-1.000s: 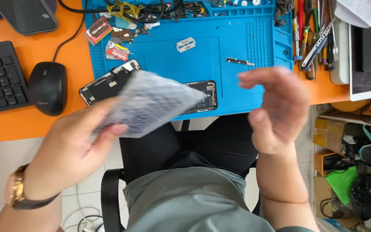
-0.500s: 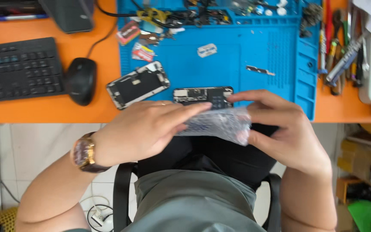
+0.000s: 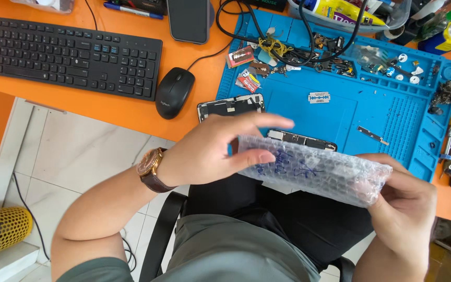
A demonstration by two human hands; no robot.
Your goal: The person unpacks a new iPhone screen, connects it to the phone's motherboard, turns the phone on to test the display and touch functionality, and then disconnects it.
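- Bubble-wrap pouch [image 3: 314,169]: held flat between both hands, over the lap, at the near edge of the blue work mat [image 3: 340,112].
- Left hand [image 3: 210,149]: thumb and fingers pinching the pouch's left end.
- Right hand [image 3: 405,203]: cupped, gripping its right end.
- Step, by judgement: getting the pouch open.
- Next calls for finding its mouth and parting it gently.

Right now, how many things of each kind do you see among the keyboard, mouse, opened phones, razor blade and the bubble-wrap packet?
Keyboard, black: 1
Mouse, black: 1
Opened phones, one by the mat's edge, one behind the packet: 2
Razor blade: 1
Bubble-wrap packet, held between the left hand and the right hand: 1
Total: 6
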